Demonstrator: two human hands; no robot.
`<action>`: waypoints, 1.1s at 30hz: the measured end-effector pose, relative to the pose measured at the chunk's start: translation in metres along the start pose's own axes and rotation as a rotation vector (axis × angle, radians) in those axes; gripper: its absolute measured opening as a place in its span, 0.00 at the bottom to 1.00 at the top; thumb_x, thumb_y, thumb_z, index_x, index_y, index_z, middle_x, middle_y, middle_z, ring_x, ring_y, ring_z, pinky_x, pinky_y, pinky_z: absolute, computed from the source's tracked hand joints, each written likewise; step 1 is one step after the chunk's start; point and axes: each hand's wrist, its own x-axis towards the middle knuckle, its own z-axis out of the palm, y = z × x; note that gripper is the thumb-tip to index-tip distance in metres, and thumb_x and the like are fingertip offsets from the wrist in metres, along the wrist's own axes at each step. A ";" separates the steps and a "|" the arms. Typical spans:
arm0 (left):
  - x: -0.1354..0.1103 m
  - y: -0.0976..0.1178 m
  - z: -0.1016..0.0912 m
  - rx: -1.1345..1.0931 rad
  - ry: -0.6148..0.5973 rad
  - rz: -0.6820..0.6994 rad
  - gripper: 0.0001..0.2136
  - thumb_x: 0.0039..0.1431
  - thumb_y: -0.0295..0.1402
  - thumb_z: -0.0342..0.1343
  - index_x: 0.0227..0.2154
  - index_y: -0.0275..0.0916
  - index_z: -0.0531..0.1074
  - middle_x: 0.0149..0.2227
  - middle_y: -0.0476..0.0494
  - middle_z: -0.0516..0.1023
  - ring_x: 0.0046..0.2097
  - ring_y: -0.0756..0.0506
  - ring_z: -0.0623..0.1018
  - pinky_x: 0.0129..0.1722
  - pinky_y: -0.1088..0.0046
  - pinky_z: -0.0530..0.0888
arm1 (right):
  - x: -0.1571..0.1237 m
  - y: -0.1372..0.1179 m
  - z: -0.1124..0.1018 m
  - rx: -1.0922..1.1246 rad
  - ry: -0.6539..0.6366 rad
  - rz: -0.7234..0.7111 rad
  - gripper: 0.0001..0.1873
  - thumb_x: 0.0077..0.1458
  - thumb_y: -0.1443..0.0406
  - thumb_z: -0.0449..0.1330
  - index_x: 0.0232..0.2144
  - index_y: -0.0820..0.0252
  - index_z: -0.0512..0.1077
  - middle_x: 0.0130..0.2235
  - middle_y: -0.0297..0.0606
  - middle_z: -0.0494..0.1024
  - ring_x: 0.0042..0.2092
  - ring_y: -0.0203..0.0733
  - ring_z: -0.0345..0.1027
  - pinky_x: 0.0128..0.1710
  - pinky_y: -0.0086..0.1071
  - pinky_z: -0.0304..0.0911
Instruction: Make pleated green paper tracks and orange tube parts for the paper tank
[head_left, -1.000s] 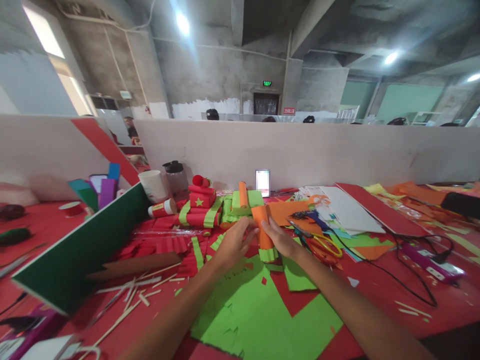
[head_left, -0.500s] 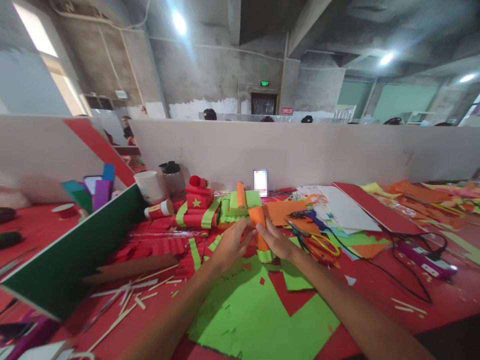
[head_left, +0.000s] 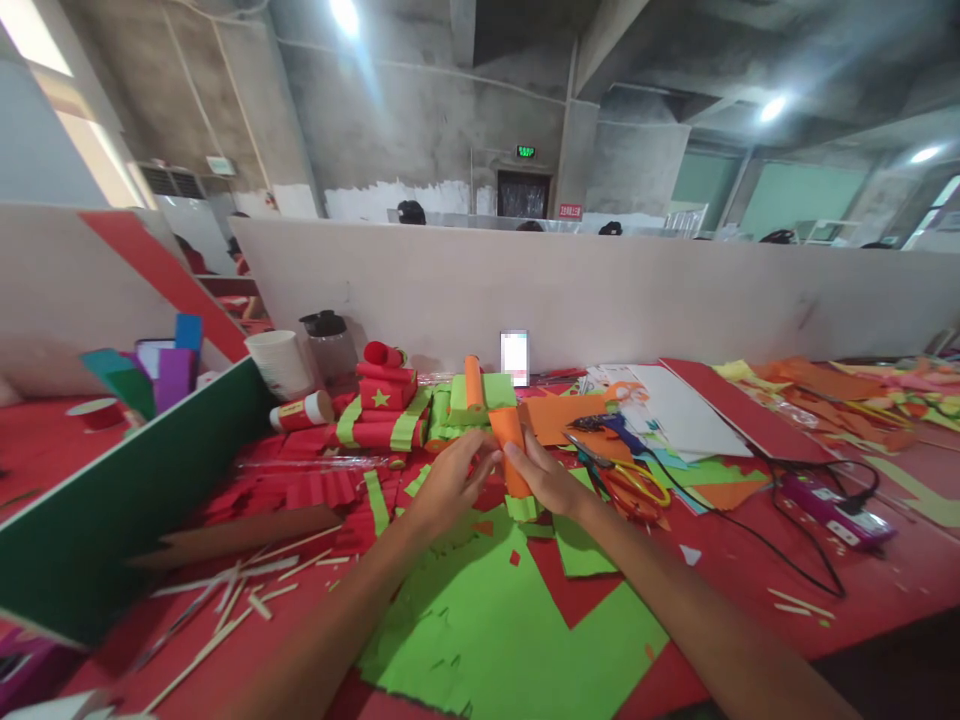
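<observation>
An orange paper tube (head_left: 511,465) stands tilted between my two hands, with a fringed light-green paper band (head_left: 523,507) round its lower end. My right hand (head_left: 553,478) is closed on its right side, the thumb lying across the front. Curled fingers of my left hand (head_left: 455,478) press against its left side; their tips are partly hidden. Below the hands lies a large light-green paper sheet (head_left: 495,620) with torn edges. Just behind the tube, a thinner orange roll (head_left: 472,385) rests on a green paper-covered piece (head_left: 496,390).
To the left sit a red paper model with a star (head_left: 381,398), a glue bottle (head_left: 301,411) and a green board (head_left: 135,500). On the right are yellow-handled scissors (head_left: 643,482), a blue glue gun (head_left: 624,432) with its cable, and a purple power strip (head_left: 838,510). A phone (head_left: 514,357) stands at the back.
The camera view has shifted slightly, moving the scene left. Both hands keep their places at the orange paper tube, with only slight finger movement.
</observation>
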 end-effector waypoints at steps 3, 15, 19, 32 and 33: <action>0.000 -0.002 -0.002 -0.053 -0.016 -0.024 0.09 0.65 0.36 0.45 0.35 0.38 0.67 0.33 0.46 0.71 0.34 0.48 0.71 0.37 0.72 0.68 | 0.000 -0.001 0.000 -0.003 -0.013 -0.004 0.28 0.63 0.49 0.45 0.59 0.54 0.57 0.57 0.40 0.66 0.60 0.44 0.56 0.60 0.40 0.51; 0.003 0.005 -0.001 -0.177 -0.018 -0.151 0.11 0.62 0.41 0.50 0.34 0.37 0.69 0.32 0.46 0.74 0.33 0.47 0.72 0.34 0.72 0.70 | -0.002 -0.003 0.001 -0.096 0.055 -0.052 0.22 0.64 0.53 0.46 0.57 0.53 0.58 0.51 0.40 0.71 0.53 0.45 0.64 0.56 0.39 0.57; 0.006 0.009 0.001 -0.264 0.007 -0.261 0.12 0.60 0.40 0.52 0.35 0.35 0.71 0.33 0.44 0.76 0.33 0.47 0.75 0.34 0.72 0.71 | -0.002 -0.004 0.003 -0.169 0.127 -0.039 0.18 0.63 0.55 0.48 0.52 0.54 0.59 0.49 0.41 0.72 0.51 0.46 0.66 0.53 0.39 0.59; 0.005 0.004 0.007 -0.305 0.030 -0.308 0.12 0.62 0.35 0.49 0.42 0.37 0.73 0.40 0.41 0.79 0.35 0.46 0.77 0.37 0.69 0.74 | -0.005 -0.012 0.004 -0.223 0.126 0.016 0.22 0.61 0.58 0.52 0.57 0.50 0.56 0.50 0.41 0.72 0.51 0.49 0.66 0.51 0.44 0.62; 0.004 0.004 0.007 -0.291 0.027 -0.326 0.11 0.61 0.35 0.50 0.42 0.38 0.73 0.40 0.41 0.79 0.35 0.45 0.77 0.36 0.70 0.74 | -0.006 -0.011 0.004 -0.225 0.115 0.032 0.23 0.61 0.58 0.52 0.58 0.50 0.55 0.51 0.42 0.71 0.52 0.50 0.66 0.52 0.44 0.62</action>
